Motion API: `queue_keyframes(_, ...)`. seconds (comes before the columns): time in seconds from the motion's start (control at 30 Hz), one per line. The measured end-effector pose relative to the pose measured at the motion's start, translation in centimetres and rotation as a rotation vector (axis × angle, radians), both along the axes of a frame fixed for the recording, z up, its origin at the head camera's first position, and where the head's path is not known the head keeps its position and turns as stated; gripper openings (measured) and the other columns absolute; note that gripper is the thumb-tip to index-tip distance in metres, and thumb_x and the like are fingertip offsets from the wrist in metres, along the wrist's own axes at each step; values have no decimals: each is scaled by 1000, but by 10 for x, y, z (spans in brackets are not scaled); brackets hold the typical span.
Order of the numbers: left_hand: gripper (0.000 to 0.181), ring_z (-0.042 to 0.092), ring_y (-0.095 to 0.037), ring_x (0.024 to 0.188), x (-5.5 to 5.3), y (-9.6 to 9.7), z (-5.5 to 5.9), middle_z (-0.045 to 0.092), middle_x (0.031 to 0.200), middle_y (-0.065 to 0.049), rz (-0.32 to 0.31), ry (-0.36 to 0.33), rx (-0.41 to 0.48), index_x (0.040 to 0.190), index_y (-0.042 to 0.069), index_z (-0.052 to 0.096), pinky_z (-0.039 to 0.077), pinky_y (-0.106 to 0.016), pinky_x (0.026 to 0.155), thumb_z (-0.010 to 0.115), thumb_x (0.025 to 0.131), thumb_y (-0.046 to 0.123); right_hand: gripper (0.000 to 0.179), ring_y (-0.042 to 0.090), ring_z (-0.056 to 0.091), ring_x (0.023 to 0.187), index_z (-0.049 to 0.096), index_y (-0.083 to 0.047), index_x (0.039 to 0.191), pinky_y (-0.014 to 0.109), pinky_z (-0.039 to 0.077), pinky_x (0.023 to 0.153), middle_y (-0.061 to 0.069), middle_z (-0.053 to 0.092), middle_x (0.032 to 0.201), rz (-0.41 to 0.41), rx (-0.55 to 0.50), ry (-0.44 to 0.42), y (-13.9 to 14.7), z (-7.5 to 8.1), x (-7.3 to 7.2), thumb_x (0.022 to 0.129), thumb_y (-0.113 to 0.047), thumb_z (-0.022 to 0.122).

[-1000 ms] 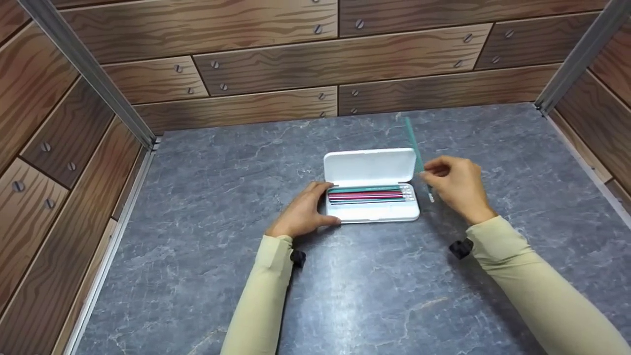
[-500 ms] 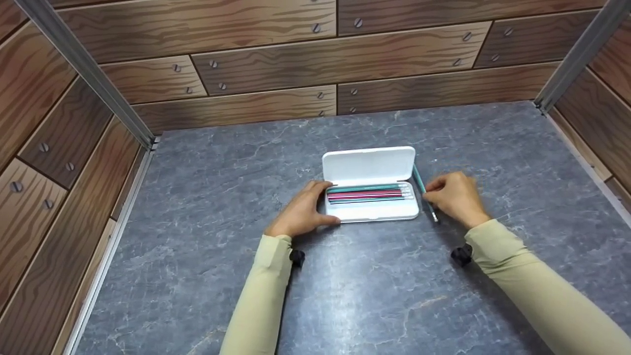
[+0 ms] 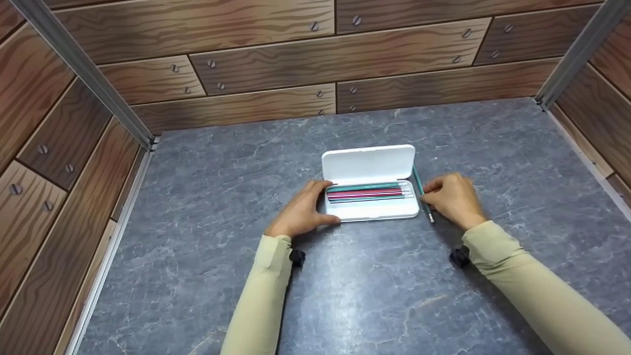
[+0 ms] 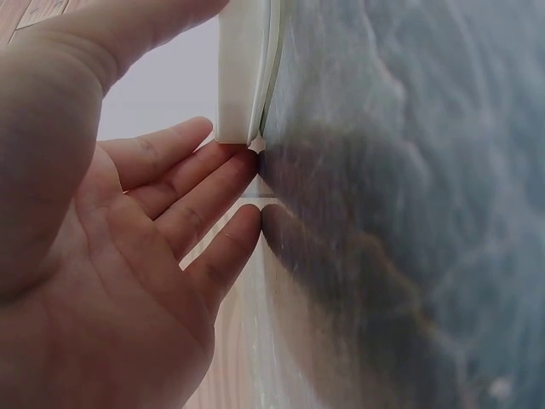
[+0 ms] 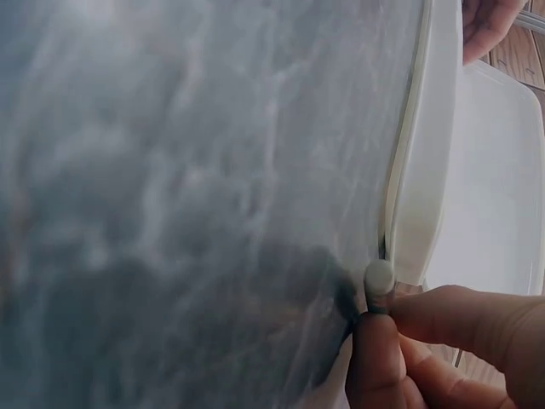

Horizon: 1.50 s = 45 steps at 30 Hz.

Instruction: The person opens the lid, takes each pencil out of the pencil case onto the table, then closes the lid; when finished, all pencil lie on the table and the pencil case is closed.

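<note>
A white pencil case (image 3: 379, 211) lies on the table with its lid (image 3: 368, 165) raised at the back. Several green and pink pencils (image 3: 365, 192) lie side by side in its rear half, eraser ends to the right. My left hand (image 3: 301, 211) holds the case's left end, thumb at the front corner and fingers toward the back. Beside the right end, my right hand (image 3: 454, 199) pinches a green pencil (image 3: 418, 178) between thumb and fingers. Its eraser (image 5: 380, 274) points toward me, close to the case's side in the right wrist view.
The grey marbled table (image 3: 207, 276) spreads around the case. Wood-patterned panels (image 3: 266, 69) enclose it at the back and both sides, with metal posts (image 3: 93, 74) at the corners.
My right hand has brought the green pencil down and toward me, from beside the raised lid to alongside the case's right end. The left hand stays at the case.
</note>
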State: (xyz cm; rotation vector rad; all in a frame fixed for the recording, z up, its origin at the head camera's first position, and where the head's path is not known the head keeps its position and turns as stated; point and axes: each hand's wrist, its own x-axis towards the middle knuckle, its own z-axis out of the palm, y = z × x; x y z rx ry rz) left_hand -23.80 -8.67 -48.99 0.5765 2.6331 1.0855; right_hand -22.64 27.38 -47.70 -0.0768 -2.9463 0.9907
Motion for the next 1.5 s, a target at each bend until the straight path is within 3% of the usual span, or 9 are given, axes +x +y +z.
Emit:
queue_keyframes(0.43, 94, 50, -30, 159, -1, -2, -2, 53, 167, -13, 13, -13, -8, 168, 10, 47, 38, -48, 136, 96, 91, 32, 25, 30, 77, 90, 87, 3, 108, 34, 54, 79, 19, 86, 99, 2, 2, 1, -3, -1, 0, 89, -14, 87)
queue_keyframes(0.6, 94, 51, -29, 158, -2, -3, -1, 53, 167, -12, 14, -7, -18, 168, 10, 47, 39, -47, 136, 96, 91, 32, 24, 13, 71, 73, 87, 2, 107, 29, 52, 75, 17, 86, 96, 4, -9, 9, -4, 2, 0, 89, -14, 87)
queue_keyframes(0.77, 94, 50, -29, 158, -3, -3, 0, 53, 167, -12, 13, -11, -17, 168, 10, 47, 39, -46, 135, 96, 91, 32, 23, 1, 62, 63, 87, 2, 108, 21, 48, 66, 14, 85, 88, -20, -44, 41, -3, 19, -4, 93, -15, 83)
queue_keyframes(0.9, 93, 51, -30, 158, -3, -4, 1, 53, 165, -13, 7, -6, -3, 167, 8, 47, 39, -47, 136, 96, 91, 31, 22, -4, 59, 69, 87, -2, 110, 14, 45, 65, 17, 85, 96, -25, -85, 166, -3, 43, -10, 98, -19, 82)
queue_keyframes(0.97, 93, 51, -30, 157, -3, -4, 1, 54, 165, -13, 7, -3, -1, 167, 8, 48, 39, -47, 136, 96, 91, 31, 20, -6, 61, 73, 87, -4, 111, 10, 46, 67, 18, 85, 103, 18, -124, 226, -6, 52, -14, 100, -19, 83)
queue_keyframes(1.07, 93, 51, -28, 157, -3, -5, 2, 54, 164, -12, 16, -2, -4, 167, 10, 48, 39, -46, 136, 97, 91, 30, 16, -3, 68, 87, 87, -4, 114, 7, 50, 77, 19, 85, 112, 180, -164, 250, -15, 54, -22, 101, -12, 82)
queue_keyframes(1.17, 92, 52, -28, 157, -3, -5, 2, 55, 164, -12, 21, 3, -4, 167, 10, 49, 39, -46, 136, 97, 90, 29, 18, 17, 78, 99, 85, 0, 117, 21, 62, 90, 20, 85, 114, 397, -149, 197, -26, 45, -30, 100, -1, 81)
queue_keyframes(1.33, 92, 53, -30, 155, -2, -3, -1, 55, 163, -14, 5, 11, 12, 165, 7, 50, 39, -47, 135, 97, 90, 29, 18, 39, 80, 105, 83, 4, 113, 55, 65, 96, 20, 84, 110, 662, 37, 160, -40, 26, -38, 96, 4, 82)
queue_keyframes(1.5, 92, 53, -31, 156, -2, -1, 0, 55, 163, -14, 2, 11, 7, 165, 7, 50, 39, -47, 135, 97, 90, 30, 13, 35, 77, 98, 83, 2, 106, 53, 65, 90, 17, 80, 103, 745, 241, 274, -47, 17, -38, 94, 6, 82)
